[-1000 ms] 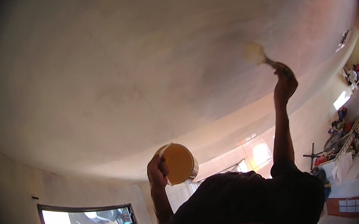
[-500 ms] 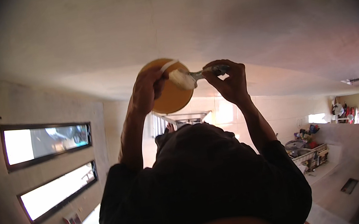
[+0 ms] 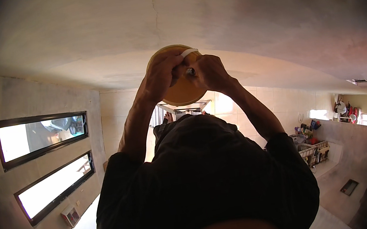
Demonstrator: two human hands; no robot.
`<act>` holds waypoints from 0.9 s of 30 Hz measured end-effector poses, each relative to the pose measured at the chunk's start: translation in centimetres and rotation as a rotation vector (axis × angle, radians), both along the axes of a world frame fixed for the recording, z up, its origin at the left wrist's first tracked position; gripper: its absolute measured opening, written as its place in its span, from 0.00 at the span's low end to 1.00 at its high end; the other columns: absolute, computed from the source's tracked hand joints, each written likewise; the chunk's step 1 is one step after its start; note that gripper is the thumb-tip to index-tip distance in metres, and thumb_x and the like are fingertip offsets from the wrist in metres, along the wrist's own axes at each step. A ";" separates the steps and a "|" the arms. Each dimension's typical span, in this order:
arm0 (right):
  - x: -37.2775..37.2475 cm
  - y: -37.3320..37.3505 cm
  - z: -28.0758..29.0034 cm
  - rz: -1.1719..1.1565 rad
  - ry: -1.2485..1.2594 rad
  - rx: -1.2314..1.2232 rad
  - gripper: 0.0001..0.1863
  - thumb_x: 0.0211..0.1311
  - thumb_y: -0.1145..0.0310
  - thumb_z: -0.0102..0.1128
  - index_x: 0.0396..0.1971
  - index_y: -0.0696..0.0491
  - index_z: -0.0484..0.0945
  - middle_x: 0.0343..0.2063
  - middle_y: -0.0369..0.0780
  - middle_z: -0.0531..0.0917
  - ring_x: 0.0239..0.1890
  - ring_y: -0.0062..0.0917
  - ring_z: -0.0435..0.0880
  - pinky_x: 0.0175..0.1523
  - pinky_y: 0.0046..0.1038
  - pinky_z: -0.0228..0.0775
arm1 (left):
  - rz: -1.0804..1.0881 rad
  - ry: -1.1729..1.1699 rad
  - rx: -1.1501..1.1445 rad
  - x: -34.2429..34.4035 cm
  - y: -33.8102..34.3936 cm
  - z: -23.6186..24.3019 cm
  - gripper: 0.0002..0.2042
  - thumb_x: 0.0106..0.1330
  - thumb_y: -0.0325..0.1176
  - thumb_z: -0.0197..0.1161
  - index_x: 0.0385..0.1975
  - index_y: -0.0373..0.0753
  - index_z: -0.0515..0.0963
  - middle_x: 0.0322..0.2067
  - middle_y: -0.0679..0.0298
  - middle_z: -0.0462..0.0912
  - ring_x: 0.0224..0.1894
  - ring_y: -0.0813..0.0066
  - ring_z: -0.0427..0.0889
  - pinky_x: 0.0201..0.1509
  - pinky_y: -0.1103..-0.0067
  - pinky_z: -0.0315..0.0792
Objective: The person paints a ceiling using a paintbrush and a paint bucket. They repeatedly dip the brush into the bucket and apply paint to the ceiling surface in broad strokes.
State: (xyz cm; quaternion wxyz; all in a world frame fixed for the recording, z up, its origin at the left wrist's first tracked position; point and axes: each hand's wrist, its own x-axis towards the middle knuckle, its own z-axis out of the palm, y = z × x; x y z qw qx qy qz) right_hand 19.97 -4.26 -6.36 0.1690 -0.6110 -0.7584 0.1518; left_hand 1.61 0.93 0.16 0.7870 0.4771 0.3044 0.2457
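Note:
My left hand grips a round yellow tub by its left side, in front of me at chest height or higher. A pale curved strip shows at the tub's upper rim, near my left fingers. Over the tub's right part, my right hand is closed on a paintbrush. Only a small bit of the brush's handle shows; its bristles are hidden behind my fingers, pointing into the tub. My two hands nearly meet over the opening.
A plastered wall with a thin vertical crack rises ahead. Below the tub stands a stepladder, with a foot beside it. Two dark-framed windows are at left; a rack of household things stands low at right.
My right hand has moved left and lowered the paintbrush into the tub, where its pale bristles were visible before. The tub has shifted slightly up and right in view.

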 end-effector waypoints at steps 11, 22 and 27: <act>0.9 -2.4 2.1 -0.010 -0.033 0.246 0.10 0.46 0.69 0.70 0.31 0.51 0.81 0.22 0.39 0.81 0.27 0.32 0.80 0.37 0.31 0.71 | -0.041 0.046 0.040 0.8 -0.1 -0.3 0.13 0.72 0.35 0.45 0.30 0.36 0.74 0.15 0.75 0.63 0.14 0.89 0.55 0.17 0.85 0.49; 1.0 -3.7 2.3 -0.198 0.514 0.024 0.12 0.46 0.68 0.72 0.31 0.56 0.84 0.22 0.44 0.84 0.25 0.35 0.84 0.34 0.32 0.75 | 0.006 0.017 -0.062 1.7 -0.1 -0.8 0.12 0.71 0.34 0.46 0.33 0.35 0.75 0.15 0.76 0.61 0.14 0.91 0.53 0.15 0.87 0.46; 0.9 -3.8 2.0 -0.245 0.571 0.002 0.13 0.46 0.65 0.71 0.33 0.52 0.84 0.24 0.41 0.85 0.28 0.36 0.84 0.37 0.34 0.74 | 0.057 0.014 -0.114 1.5 -0.2 -1.3 0.12 0.71 0.33 0.45 0.35 0.33 0.74 0.15 0.77 0.59 0.14 0.91 0.51 0.15 0.87 0.46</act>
